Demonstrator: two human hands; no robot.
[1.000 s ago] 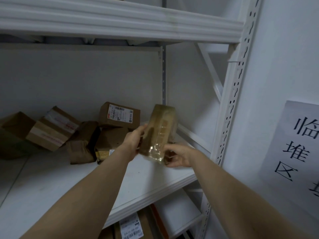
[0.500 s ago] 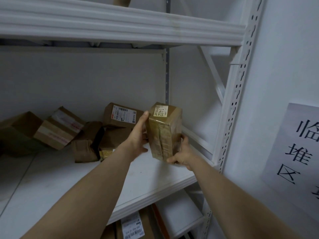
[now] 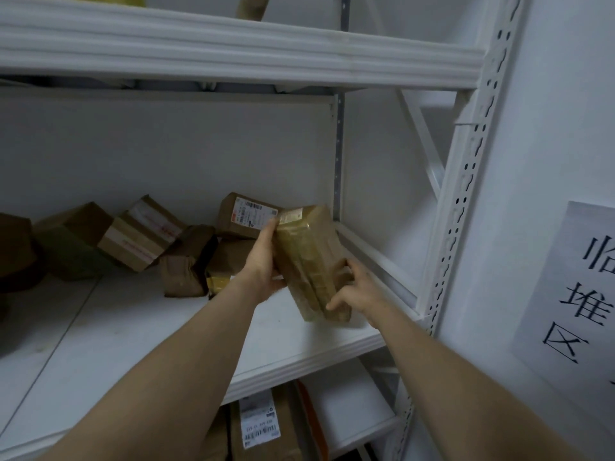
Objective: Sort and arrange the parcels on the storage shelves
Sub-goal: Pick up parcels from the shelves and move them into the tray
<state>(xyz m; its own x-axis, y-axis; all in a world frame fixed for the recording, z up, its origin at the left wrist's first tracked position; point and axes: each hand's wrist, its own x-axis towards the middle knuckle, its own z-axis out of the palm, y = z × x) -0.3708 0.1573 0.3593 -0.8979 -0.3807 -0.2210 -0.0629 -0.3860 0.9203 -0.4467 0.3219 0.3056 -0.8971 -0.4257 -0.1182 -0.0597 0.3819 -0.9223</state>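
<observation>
In the head view, the taped brown parcel (image 3: 309,257) stands tilted, its lower end at the white shelf (image 3: 133,327), at 3 o'clock from the heap of parcels (image 3: 186,254), with the left hand (image 3: 263,264) pressing straight fingers along its 9 o'clock side and the right hand (image 3: 361,291) gripping its 4 o'clock edge with curled fingers.

Room on shelf board (image 3: 133,327) front-left; parcel pile (image 3: 186,257) blocks back; upright post (image 3: 466,194) right.
</observation>
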